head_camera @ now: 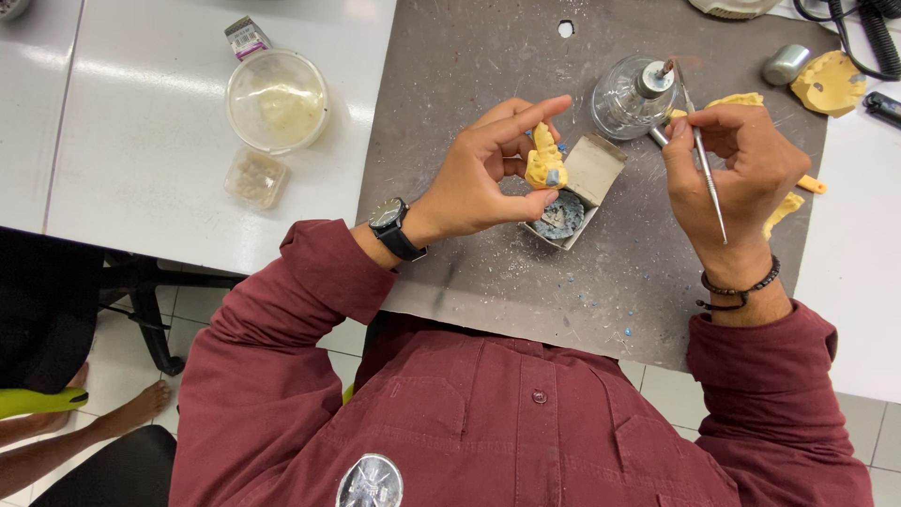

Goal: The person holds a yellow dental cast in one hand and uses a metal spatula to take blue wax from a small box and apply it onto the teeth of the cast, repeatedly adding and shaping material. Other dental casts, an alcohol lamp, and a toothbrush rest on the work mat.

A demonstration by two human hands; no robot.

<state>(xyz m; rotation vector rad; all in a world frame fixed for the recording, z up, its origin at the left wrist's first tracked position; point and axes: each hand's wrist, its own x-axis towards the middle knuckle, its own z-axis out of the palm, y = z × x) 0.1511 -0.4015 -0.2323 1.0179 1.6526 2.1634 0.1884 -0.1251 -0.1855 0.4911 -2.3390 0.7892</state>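
While my left hand (488, 174) pinches the yellow cast (544, 160), my right hand (741, 169) grips a metal tool (704, 155). Its tip is at the glass burner (631, 99). An open small box (572, 192) lies between my hands.

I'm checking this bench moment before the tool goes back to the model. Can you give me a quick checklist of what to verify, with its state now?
1. Left hand grips the yellow model between thumb and fingers: ok.
2. Right hand holds the metal tool pen-style: ok.
3. Tool tip sits at the wick of the glass burner: ok; whether a flame burns, cannot tell.
4. Tool is apart from the model: ok.
5. Small box with grey-blue material lies open under the model: ok.
6. Mat under the hands carries blue crumbs: not ok if a clean surface is wanted.
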